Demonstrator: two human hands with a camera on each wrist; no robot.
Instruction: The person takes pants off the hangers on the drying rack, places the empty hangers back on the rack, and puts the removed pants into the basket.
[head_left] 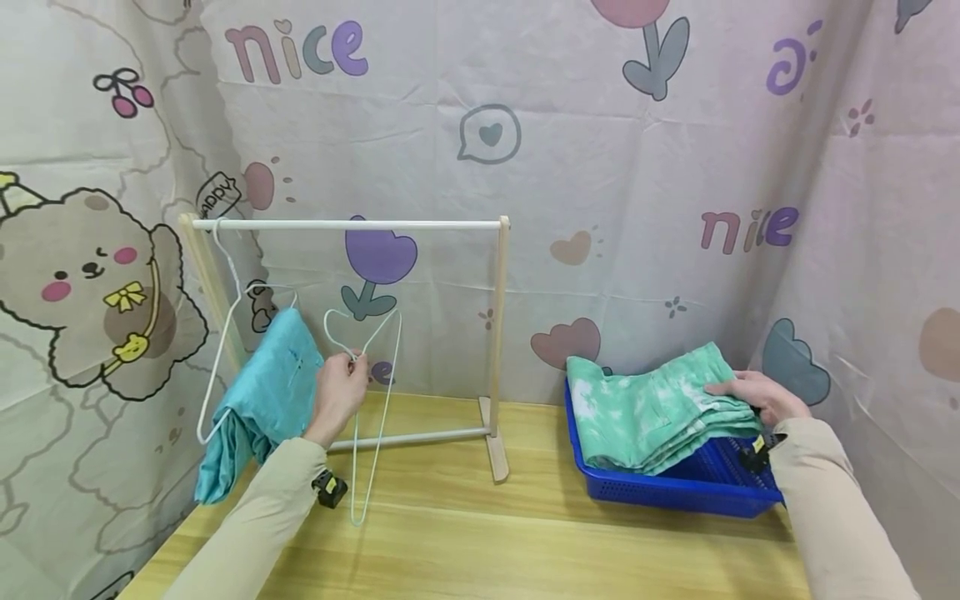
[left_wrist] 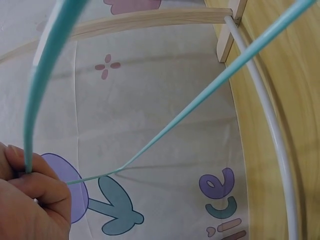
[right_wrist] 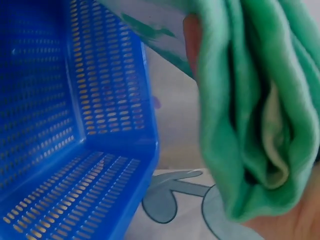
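Observation:
My left hand (head_left: pixel 341 392) grips a pale mint wire hanger (head_left: pixel 386 392) near the base of its hook, in front of the rack; the hanger hangs end-down over the table. In the left wrist view the hanger's wire (left_wrist: pixel 185 107) runs out from the curled fingers. My right hand (head_left: pixel 768 393) pinches one end of a folded green-and-white tie-dye cloth garment (head_left: pixel 652 408), thumb on top. The garment lies across the blue basket (head_left: pixel 675 492), its held end raised. Its stacked folds (right_wrist: pixel 255 110) fill the right side of the right wrist view.
A small wooden rack (head_left: pixel 498 333) with a white rail (head_left: pixel 352 225) stands at the left of the table (head_left: pixel 465 550). On the rail's left end hangs a white hanger (head_left: pixel 228 333) with a teal garment (head_left: pixel 277 383) folded over it. A printed curtain (head_left: pixel 450 75) surrounds the table.

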